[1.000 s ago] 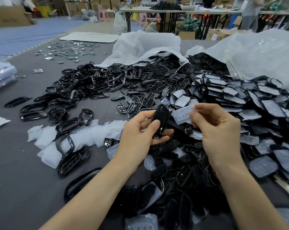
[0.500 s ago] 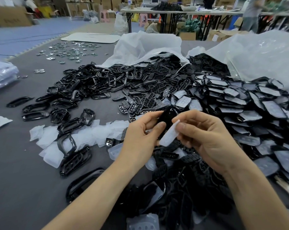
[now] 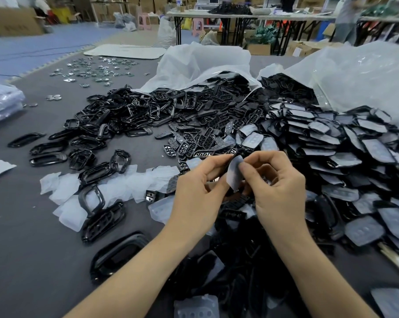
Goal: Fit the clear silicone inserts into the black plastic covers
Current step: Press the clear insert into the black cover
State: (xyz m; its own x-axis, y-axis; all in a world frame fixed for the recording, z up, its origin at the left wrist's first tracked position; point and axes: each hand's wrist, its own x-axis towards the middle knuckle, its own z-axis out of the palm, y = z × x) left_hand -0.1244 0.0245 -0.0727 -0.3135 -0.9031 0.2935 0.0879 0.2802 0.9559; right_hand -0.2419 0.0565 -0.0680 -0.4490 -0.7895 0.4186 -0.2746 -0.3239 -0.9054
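now insert (image 3: 234,174) in right hand (image 3: 279,193)

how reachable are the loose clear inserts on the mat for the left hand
Likely yes: the loose clear inserts lie open on the mat beside the left hand, though it grips a black cover.

Ctr frame: L hand (image 3: 197,193) grips a black cover (image 3: 215,176), mostly hidden; R hand (image 3: 279,191) pinches a clear insert (image 3: 234,173) btwn thumb & forefinger, its edge against the cover. Loose inserts (image 3: 65,189) lie mid-left on the grey table (image 3: 22,249). Bare covers (image 3: 194,115) heaped upper ctr, spilling from a plastic bag (image 3: 205,63); fitted covers (image 3: 331,148) stacked at right.
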